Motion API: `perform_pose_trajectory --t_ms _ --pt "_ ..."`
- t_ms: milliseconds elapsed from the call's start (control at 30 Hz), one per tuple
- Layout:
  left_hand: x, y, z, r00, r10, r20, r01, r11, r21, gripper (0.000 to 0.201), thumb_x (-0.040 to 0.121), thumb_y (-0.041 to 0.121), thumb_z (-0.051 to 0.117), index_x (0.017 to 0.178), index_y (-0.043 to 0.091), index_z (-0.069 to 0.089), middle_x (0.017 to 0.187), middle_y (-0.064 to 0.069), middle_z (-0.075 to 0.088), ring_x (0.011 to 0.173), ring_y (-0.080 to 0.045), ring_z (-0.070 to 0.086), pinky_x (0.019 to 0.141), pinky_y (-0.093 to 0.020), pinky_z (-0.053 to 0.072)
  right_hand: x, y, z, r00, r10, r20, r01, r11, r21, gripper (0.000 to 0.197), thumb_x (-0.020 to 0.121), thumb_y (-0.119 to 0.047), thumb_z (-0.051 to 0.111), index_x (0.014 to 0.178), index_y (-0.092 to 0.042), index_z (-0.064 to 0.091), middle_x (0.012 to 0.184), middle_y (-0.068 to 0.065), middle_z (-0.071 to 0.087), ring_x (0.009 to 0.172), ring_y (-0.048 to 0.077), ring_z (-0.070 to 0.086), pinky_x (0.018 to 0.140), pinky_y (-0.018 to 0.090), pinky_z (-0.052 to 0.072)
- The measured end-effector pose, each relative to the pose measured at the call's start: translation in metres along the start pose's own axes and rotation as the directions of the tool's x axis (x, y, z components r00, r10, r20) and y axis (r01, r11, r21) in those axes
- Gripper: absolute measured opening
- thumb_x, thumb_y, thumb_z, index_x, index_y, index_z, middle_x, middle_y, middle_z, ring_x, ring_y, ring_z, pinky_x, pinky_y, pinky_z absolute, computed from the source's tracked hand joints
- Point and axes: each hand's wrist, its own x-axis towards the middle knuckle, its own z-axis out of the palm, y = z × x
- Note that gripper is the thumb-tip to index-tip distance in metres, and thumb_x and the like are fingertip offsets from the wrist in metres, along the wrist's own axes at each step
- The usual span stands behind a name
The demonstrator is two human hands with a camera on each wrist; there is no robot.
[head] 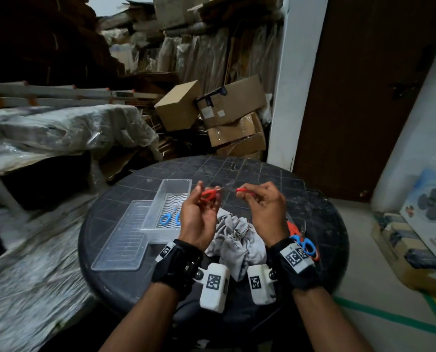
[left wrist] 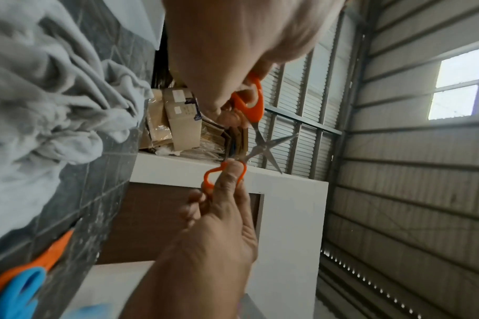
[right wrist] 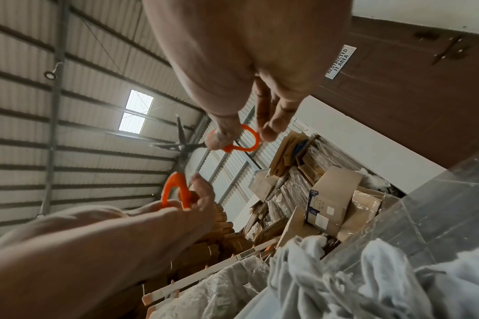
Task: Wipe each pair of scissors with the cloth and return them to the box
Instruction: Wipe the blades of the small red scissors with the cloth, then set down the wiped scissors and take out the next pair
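Orange-handled scissors point(head: 224, 190) are held above the table with the blades spread into a cross point(left wrist: 265, 144). My left hand point(head: 204, 199) pinches one handle loop point(left wrist: 250, 101). My right hand point(head: 247, 194) pinches the other loop point(right wrist: 243, 140). The crumpled grey cloth point(head: 237, 240) lies on the table below and between my wrists, and neither hand touches it. The clear plastic box point(head: 176, 181) stands just left of my left hand, with blue-handled scissors point(head: 170, 217) inside.
The box's clear lid point(head: 125, 240) lies flat to its left. More scissors, orange point(head: 291, 227) and blue point(head: 304, 243), lie on the round black table point(head: 275, 179) by my right wrist. Cardboard boxes and wrapped bundles crowd the floor behind and to the left.
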Motion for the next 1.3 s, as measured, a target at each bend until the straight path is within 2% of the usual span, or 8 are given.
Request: perform_pose_trajectory --t_ms 133,300,400,633,833,967,1167,1300 --pt "-0.001 -0.002 0.003 0.998 0.033 0.049 -0.046 0.953 0.298 0.022 0.105 0.009 0.049 0.12 0.007 0.065 0.096 -0.007 0.071 0.084 -0.016 0.065 0.079 -0.024 0.052 0.002 -0.008 -0.007 0.997 0.076 -0.013 -0.075 0.994 0.076 0.006 0.088 -0.015 0.081 0.094 -0.017 0.081 0.082 -0.002 0.065 0.072 0.0 0.064 0.067 0.01 0.049" --pt "-0.002 -0.001 0.0 0.942 0.227 0.246 -0.334 0.692 0.64 0.021 0.098 0.005 0.062 0.117 0.003 0.071 0.103 -0.006 0.077 0.086 -0.015 0.066 0.078 -0.026 0.054 0.004 -0.003 -0.014 0.972 0.235 -0.027 -0.228 0.96 0.165 0.005 0.087 -0.025 0.084 0.089 -0.021 0.083 0.082 0.002 0.076 0.075 0.01 0.073 0.07 0.026 0.059" --pt "-0.006 0.002 -0.002 0.932 0.213 0.295 -0.363 0.58 0.729 0.017 0.092 0.014 0.073 0.109 0.01 0.077 0.103 -0.007 0.078 0.091 -0.016 0.069 0.082 -0.029 0.052 0.004 -0.001 -0.021 0.949 0.316 0.003 -0.31 0.927 0.209 0.01 0.087 -0.026 0.083 0.094 -0.019 0.083 0.086 -0.002 0.08 0.083 0.012 0.076 0.076 0.032 0.061" --pt "-0.011 -0.007 0.0 0.959 0.108 0.261 -0.273 0.599 0.753 0.019 0.084 0.017 0.083 0.1 0.008 0.081 0.095 -0.014 0.078 0.082 -0.018 0.068 0.069 -0.03 0.049 -0.008 0.001 -0.031 0.916 0.399 -0.033 -0.374 0.881 0.29 0.015 0.088 -0.022 0.081 0.099 -0.012 0.082 0.089 0.004 0.079 0.067 -0.002 0.067 0.058 0.013 0.049" --pt "-0.014 -0.035 0.008 0.962 0.057 0.269 -0.24 0.649 0.721 0.019 0.085 0.009 0.082 0.099 -0.003 0.078 0.091 -0.025 0.075 0.074 -0.022 0.065 0.06 -0.027 0.048 -0.019 0.013 -0.043 0.873 0.477 -0.103 -0.418 0.84 0.346 0.018 0.087 -0.023 0.082 0.101 -0.011 0.082 0.087 0.004 0.08 0.068 0.004 0.066 0.058 0.018 0.05" --pt "-0.013 -0.064 0.008 0.967 0.028 0.253 -0.208 0.663 0.72 0.021 0.085 0.01 0.082 0.1 -0.004 0.076 0.093 -0.022 0.076 0.08 -0.027 0.071 0.074 -0.033 0.06 -0.026 0.021 -0.054 0.843 0.52 -0.136 -0.449 0.821 0.353 0.02 0.09 -0.024 0.08 0.105 -0.011 0.081 0.088 0.002 0.08 0.069 0.007 0.066 0.062 0.023 0.051" --pt "-0.015 -0.115 0.011 0.979 -0.014 0.204 -0.132 0.72 0.681 0.021 0.087 0.004 0.078 0.1 -0.012 0.07 0.091 -0.022 0.076 0.077 -0.022 0.072 0.072 -0.028 0.058 -0.035 0.034 -0.075 0.794 0.582 -0.176 -0.51 0.795 0.329 0.017 0.094 -0.025 0.076 0.101 -0.011 0.081 0.063 -0.007 0.069 0.051 0.006 0.052 0.05 0.021 0.044" --pt "-0.009 -0.134 0.016 0.98 -0.099 0.173 -0.056 0.696 0.716 0.022 0.087 0.003 0.077 0.102 -0.012 0.07 0.094 -0.023 0.075 0.077 -0.02 0.072 0.069 -0.026 0.057 -0.033 0.035 -0.099 0.806 0.572 -0.151 -0.519 0.806 0.283 0.024 0.099 -0.018 0.07 0.08 -0.005 0.076 0.055 0.0 0.06 0.044 0.006 0.047 0.046 0.02 0.042"
